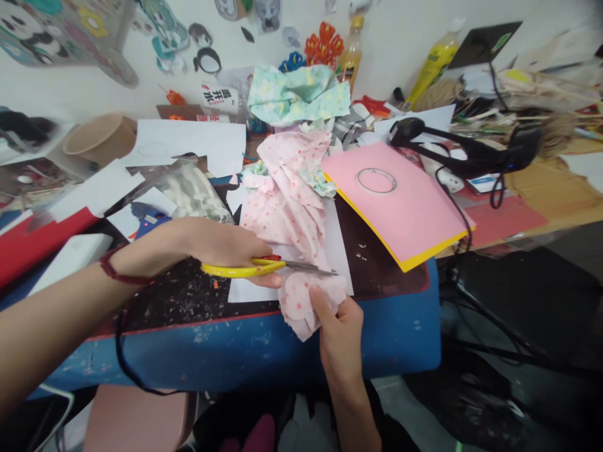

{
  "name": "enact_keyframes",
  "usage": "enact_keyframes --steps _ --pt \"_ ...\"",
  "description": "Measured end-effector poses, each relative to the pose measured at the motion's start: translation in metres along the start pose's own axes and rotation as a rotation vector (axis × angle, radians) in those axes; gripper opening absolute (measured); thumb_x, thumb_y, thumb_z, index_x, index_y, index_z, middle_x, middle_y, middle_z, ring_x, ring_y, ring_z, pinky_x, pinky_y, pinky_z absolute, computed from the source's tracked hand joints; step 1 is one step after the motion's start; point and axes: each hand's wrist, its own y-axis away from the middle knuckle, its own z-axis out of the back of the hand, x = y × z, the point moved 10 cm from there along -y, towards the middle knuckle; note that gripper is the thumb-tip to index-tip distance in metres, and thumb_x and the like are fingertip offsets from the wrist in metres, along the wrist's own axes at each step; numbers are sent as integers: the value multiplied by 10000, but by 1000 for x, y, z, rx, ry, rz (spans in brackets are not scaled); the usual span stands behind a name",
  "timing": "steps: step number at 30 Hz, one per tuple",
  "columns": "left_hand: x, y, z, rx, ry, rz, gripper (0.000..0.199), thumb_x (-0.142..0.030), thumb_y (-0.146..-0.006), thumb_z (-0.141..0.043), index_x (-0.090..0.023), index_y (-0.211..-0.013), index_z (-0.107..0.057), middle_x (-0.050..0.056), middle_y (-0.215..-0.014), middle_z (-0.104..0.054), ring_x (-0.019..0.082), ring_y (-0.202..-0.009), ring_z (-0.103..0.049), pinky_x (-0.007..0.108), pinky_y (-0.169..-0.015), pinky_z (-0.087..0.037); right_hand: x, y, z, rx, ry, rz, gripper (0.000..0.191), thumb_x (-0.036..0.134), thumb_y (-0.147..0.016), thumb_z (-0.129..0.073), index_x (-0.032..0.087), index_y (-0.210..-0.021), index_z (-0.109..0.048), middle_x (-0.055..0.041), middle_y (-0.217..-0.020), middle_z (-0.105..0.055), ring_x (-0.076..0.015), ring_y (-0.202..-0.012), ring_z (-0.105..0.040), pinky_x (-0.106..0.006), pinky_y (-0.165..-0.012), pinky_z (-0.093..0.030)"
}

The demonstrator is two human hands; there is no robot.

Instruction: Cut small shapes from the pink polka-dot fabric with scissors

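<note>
My left hand (230, 246) is closed round yellow-handled scissors (264, 268), whose blades point right. Between thumb and fingers, my right hand (340, 314) pinches a small pink fabric piece with red dots (301, 307); a pale rounded shape shows on it. The blades lie just above this piece, at the lower end of a larger crumpled pink dotted cloth (292, 207). Under the cloth is a white paper sheet (342, 251) on the dark mat (188, 301). A green floral cloth (301, 94) is bunched behind.
Pink sheets with a metal ring (375, 180) lie at the right, near a black stand (461, 147) and its cable. Blue-handled pliers (149, 216), white papers and a red strip (47, 242) are at the left. Bottles (352, 53) stand by the wall.
</note>
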Motion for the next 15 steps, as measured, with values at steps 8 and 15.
enact_keyframes --steps 8,15 --pt "18 -8 -5 29 96 -46 390 -489 -964 -505 -180 -750 -610 18 -630 -553 109 -513 -398 243 -473 -309 4 1 2 -3 53 21 257 392 -838 -773 154 -933 -788 -23 -806 -747 -153 -754 -656 -269 -694 -538" --pt "-2 -5 -1 30 83 -87 316 -422 -979 -499 -151 -916 -650 57 -809 -652 130 -659 -508 229 -592 -405 3 -1 7 -39 69 44 263 384 -832 -782 166 -978 -795 -30 -867 -777 -157 -787 -680 -283 -760 -559"
